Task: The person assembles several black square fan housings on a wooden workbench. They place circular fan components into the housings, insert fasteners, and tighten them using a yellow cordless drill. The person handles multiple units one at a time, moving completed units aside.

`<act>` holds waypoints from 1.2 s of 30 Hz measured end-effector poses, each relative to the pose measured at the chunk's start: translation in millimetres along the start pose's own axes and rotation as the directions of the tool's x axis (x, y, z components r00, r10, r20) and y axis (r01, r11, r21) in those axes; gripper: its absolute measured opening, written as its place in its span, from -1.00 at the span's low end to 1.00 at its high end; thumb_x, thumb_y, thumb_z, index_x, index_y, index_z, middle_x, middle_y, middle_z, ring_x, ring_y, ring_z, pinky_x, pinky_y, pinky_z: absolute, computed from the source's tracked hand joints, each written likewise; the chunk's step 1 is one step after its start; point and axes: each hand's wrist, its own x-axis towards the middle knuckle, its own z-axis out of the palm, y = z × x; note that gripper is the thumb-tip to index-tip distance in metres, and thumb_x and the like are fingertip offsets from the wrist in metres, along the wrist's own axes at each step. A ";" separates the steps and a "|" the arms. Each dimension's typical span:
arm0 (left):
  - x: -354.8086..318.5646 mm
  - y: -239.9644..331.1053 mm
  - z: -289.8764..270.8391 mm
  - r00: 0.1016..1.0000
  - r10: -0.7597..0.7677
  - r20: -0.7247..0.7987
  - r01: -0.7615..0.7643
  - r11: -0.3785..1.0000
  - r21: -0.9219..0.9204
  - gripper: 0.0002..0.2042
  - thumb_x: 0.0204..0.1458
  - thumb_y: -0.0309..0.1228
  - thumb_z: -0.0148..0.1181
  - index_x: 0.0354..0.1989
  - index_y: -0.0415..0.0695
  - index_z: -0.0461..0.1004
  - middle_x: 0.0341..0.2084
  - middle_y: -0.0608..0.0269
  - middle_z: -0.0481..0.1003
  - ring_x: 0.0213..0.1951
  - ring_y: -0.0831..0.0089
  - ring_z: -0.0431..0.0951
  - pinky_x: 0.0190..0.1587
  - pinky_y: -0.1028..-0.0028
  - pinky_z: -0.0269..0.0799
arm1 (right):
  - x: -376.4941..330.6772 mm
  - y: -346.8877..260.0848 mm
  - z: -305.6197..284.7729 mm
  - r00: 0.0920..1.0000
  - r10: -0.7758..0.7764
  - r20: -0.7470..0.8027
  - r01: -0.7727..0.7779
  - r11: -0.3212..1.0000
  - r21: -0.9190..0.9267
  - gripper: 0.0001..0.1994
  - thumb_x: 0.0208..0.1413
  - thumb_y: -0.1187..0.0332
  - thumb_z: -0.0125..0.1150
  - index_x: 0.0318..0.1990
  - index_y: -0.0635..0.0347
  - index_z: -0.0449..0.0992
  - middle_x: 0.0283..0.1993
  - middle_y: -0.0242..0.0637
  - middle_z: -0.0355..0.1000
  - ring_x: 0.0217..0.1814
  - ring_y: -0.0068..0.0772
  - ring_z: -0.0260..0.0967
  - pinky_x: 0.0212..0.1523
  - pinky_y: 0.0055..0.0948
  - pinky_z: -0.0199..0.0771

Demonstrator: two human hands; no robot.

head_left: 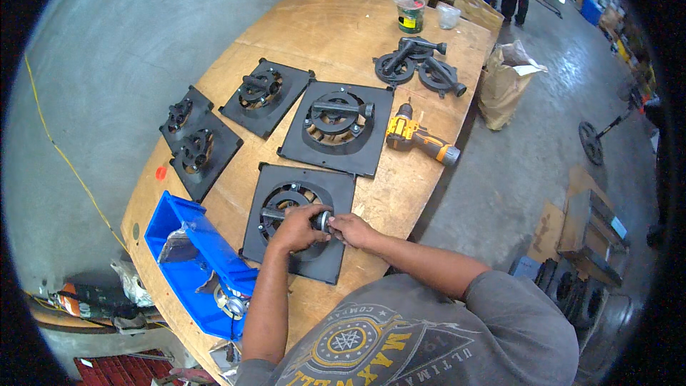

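Note:
A black square plate (326, 263) with a round opening lies on the wooden table right in front of me. Set in that opening is a black ring burner (271, 213) with a tube pointing to the right. My left hand (299, 229) lies over the burner, its fingers curled round the tube's right end. A silver round cap-like piece (326, 221) sits at that end, between both hands. My right hand (350, 231) pinches this silver piece from the right side with thumb and fingers. The palms hide part of the burner and tube.
Beyond lie another plate with a burner (376, 146) and several similar ones to the left. A yellow cordless drill (414, 138), loose ring burners (395, 69) and a green tub (411, 18) are on the right side. A blue bin (193, 282) stands near left; a paper sack (506, 86) is beyond the edge.

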 end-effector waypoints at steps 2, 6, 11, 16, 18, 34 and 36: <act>0.5 -2.7 1.5 1.000 0.004 -0.009 -0.004 1.000 0.007 -0.38 -0.36 -0.30 0.52 0.03 0.00 0.50 -0.06 0.13 0.53 0.04 0.10 0.46 0.19 0.18 0.15 | -0.9 -0.9 4.5 0.999 0.015 -0.036 -0.013 0.998 0.054 -0.58 0.29 0.06 -0.08 -0.39 0.27 0.43 -0.47 -0.05 0.44 -0.36 0.02 0.44 -0.31 -0.12 0.39; -0.8 -0.3 -0.8 1.000 -0.014 0.007 0.014 1.000 -0.003 -0.38 -0.35 -0.29 0.51 0.03 -0.01 0.50 -0.06 0.12 0.52 0.04 0.10 0.46 0.20 0.18 0.15 | -14.8 -13.0 1.4 0.943 -0.317 -0.103 0.207 0.798 -0.566 -0.62 0.27 0.07 -0.08 -0.32 0.24 0.44 -0.40 -0.05 0.44 -0.31 0.04 0.44 -0.29 -0.09 0.41; -0.5 1.1 -0.7 0.998 0.038 -0.043 -0.035 0.998 0.054 -0.36 -0.38 -0.33 0.51 0.04 -0.02 0.50 -0.07 0.10 0.54 0.02 0.09 0.48 0.15 0.21 0.23 | -18.9 -17.7 1.9 0.907 -0.418 -0.057 0.231 0.605 -0.762 -0.66 0.27 0.10 -0.11 -0.26 0.21 0.42 -0.28 0.00 0.44 -0.24 0.12 0.43 -0.21 0.01 0.41; 0.5 0.3 0.5 1.000 -0.020 0.005 0.020 1.000 0.004 -0.38 -0.36 -0.29 0.51 0.03 -0.01 0.50 -0.05 0.12 0.52 0.05 0.09 0.45 0.20 0.17 0.13 | -11.1 -1.1 4.9 0.904 -0.415 -0.105 0.254 0.717 -0.649 -0.64 0.29 0.10 -0.13 -0.28 0.23 0.41 -0.32 0.03 0.44 -0.25 0.12 0.42 -0.21 -0.02 0.39; 1.1 -0.7 1.5 1.000 -0.020 0.002 0.020 1.000 0.017 -0.38 -0.36 -0.29 0.51 0.03 -0.01 0.50 -0.04 0.12 0.52 0.06 0.09 0.44 0.20 0.17 0.12 | -9.7 4.0 9.2 0.913 -0.376 -0.157 0.247 0.818 -0.520 -0.63 0.30 0.11 -0.13 -0.29 0.26 0.42 -0.36 0.00 0.43 -0.29 0.05 0.42 -0.23 -0.07 0.38; -14.3 -8.3 9.5 0.995 0.051 -0.087 -0.040 0.991 0.130 -0.32 -0.29 -0.25 0.45 0.14 -0.01 0.40 0.04 0.10 0.47 0.11 0.05 0.40 0.19 0.08 0.17 | -17.0 3.0 -0.6 0.986 -0.141 -0.090 0.131 0.986 -0.106 -0.59 0.35 0.08 -0.16 -0.26 0.27 0.44 -0.44 -0.37 0.33 -0.40 -0.49 0.24 -0.31 -0.42 0.29; -22.0 -16.5 19.5 0.975 0.105 -0.196 -0.071 0.982 0.173 -0.25 -0.24 -0.19 0.44 0.23 0.05 0.30 0.06 0.03 0.43 0.09 0.02 0.40 0.15 0.08 0.24 | -21.6 20.1 -24.8 0.962 -0.244 -0.126 0.204 0.942 -0.267 -0.66 0.31 0.15 -0.06 -0.21 0.29 0.47 -0.39 -0.31 0.41 -0.38 -0.48 0.33 -0.30 -0.42 0.36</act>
